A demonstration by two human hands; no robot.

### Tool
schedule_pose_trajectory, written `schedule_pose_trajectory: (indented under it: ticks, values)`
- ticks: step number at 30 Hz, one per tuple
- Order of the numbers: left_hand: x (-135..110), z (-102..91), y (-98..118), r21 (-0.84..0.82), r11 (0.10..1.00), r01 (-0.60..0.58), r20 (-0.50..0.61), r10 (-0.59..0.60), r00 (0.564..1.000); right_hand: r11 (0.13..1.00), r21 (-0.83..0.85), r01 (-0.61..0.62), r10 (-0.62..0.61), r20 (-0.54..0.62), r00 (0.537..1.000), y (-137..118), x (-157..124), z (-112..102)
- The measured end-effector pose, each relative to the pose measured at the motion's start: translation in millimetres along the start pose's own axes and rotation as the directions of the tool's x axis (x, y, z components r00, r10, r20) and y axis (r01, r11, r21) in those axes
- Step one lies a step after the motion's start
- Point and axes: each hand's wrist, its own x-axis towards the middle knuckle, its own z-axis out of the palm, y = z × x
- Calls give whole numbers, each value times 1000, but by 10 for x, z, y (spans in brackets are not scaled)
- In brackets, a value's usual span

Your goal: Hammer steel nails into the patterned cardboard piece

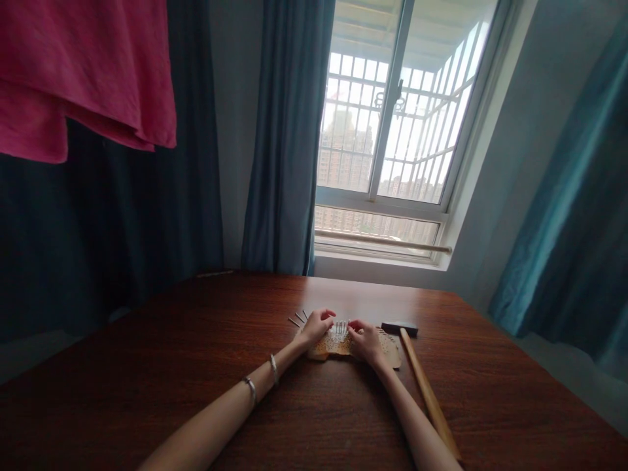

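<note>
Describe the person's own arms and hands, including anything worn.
Both arms are bare, with no sleeves in view. The left arm wears two thin silvery bangles, one near the wrist and the second farther up the forearm. The right arm wears nothing visible. The left hand and right hand are ungloved.

Pale wooden board point(337, 345), irregular in outline and speckled with small dark dots, flat on the dark red-brown table point(196, 366) towards its far side, long side running left to right, both ends partly covered. Short row of thin metal nails point(340, 325) upright along its far edge, packed close together. A few loose nails point(297, 318) flat on the tabletop just left of the board, fanned apart.
</note>
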Motion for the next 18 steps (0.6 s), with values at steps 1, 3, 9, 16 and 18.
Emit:
schedule_pose_trajectory:
  ticks: [1, 3, 9, 16, 18]
  values:
    - [-3, 2, 3, 7, 1000, -12, -6, 12, 1000, 1000, -7, 3, -3, 1, 1000, -11, -6, -4]
    - [-13, 5, 16, 18, 999, -27, -14, 27, 1000, 1000, -21, 10, -10, 2, 1000, -33, -19, -12]
    - [-73, -5, 117, 45, 999, -21, 60, 18, 998, 997, -67, 23, -23, 2, 1000, -71, -47, -12]
    - [-117, 42, 225, 192, 969, -153, 141, 127, 982, 994, -106, 38, -38, 0, 999, -78, -74, 0]
    - [-109, 67, 211, 227, 956, -187, 167, 151, 974, 993, -111, 49, -49, 4, 999, -76, -77, -2]
